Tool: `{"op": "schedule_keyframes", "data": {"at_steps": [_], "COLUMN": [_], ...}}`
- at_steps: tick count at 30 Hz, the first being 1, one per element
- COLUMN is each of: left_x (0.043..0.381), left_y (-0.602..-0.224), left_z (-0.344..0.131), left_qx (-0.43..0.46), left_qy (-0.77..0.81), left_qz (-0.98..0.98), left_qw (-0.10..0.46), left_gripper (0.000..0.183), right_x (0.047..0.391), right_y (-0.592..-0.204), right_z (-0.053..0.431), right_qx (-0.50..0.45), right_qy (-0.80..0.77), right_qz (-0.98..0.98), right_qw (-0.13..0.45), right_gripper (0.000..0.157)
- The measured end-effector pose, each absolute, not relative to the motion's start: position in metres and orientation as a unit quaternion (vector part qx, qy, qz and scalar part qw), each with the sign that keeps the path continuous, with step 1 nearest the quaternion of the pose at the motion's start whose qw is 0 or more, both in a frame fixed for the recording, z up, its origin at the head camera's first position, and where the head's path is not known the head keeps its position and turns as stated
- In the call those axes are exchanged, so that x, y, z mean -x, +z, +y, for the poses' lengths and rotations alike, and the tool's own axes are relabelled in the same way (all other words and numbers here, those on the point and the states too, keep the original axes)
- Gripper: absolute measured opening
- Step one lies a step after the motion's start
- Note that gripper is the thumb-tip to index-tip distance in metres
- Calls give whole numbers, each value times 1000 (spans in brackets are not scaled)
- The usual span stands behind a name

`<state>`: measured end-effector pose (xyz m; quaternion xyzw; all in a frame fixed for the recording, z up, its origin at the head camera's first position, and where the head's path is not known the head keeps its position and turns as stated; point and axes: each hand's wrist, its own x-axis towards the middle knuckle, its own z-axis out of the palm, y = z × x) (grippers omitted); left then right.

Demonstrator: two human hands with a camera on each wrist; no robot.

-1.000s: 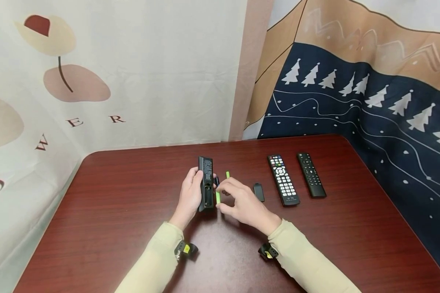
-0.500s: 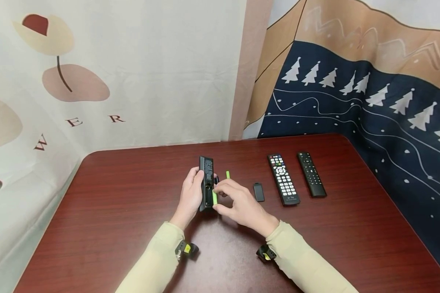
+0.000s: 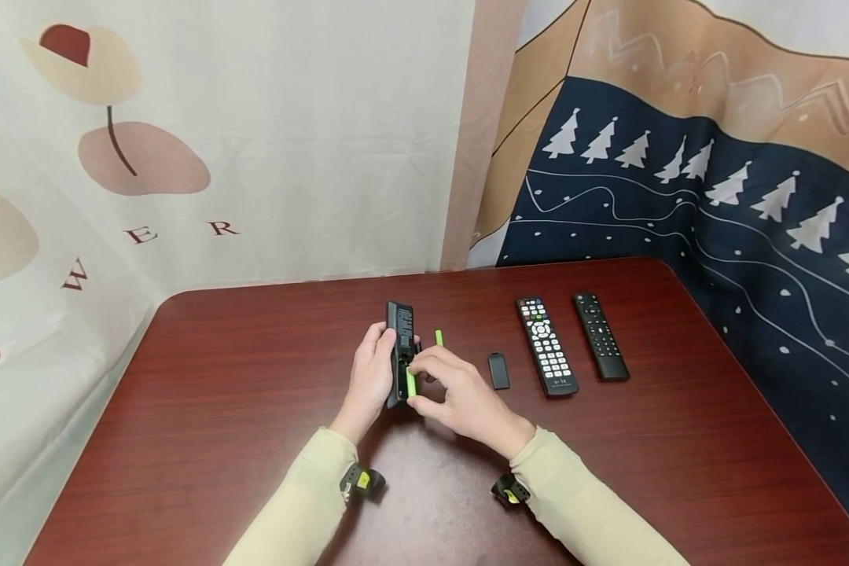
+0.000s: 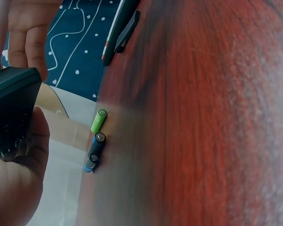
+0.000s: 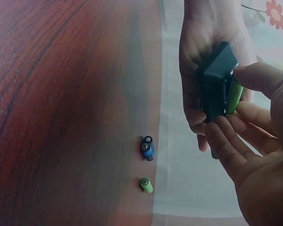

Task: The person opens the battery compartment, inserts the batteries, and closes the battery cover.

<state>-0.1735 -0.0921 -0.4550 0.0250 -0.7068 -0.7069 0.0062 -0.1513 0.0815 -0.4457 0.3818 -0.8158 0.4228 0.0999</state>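
Note:
My left hand (image 3: 366,381) grips a black remote control (image 3: 400,324) with its back, and an uncovered battery compartment, facing the right hand. Thumb and fingertips of my right hand (image 3: 470,399) pinch a green battery (image 3: 411,384) by its ends, right at the compartment. In the right wrist view this battery (image 5: 234,96) lies along the remote's (image 5: 216,84) compartment side; whether it is fully seated I cannot tell. Beyond the right hand, a second green battery (image 3: 439,337) rests on the table. Two dark blue batteries (image 4: 97,143) lie near it in the left wrist view.
A small black battery cover (image 3: 498,370) lies right of the right hand. Further right are a remote with white buttons (image 3: 547,350) and a slim black remote (image 3: 600,338). Curtains hang behind the brown table (image 3: 255,354).
My right hand has moved left, bringing the green battery from beside the remote to its compartment. The left hand and remote have shifted very slightly right.

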Motion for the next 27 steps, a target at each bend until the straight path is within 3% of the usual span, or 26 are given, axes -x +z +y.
{"op": "schedule_keyframes", "data": {"at_steps": [27], "left_x": [174], "left_y": [-456], "left_z": [-90], "left_qx": [-21], "left_qy": [-710], "left_qz": [-703], "left_qw": [9], "left_gripper": [34], "right_x": [151], "right_y": [-448], "right_z": [80], "right_qx": [-364], "right_qy": [445], "right_qz": [-813], "right_qw": [89], "right_gripper": [23]}}
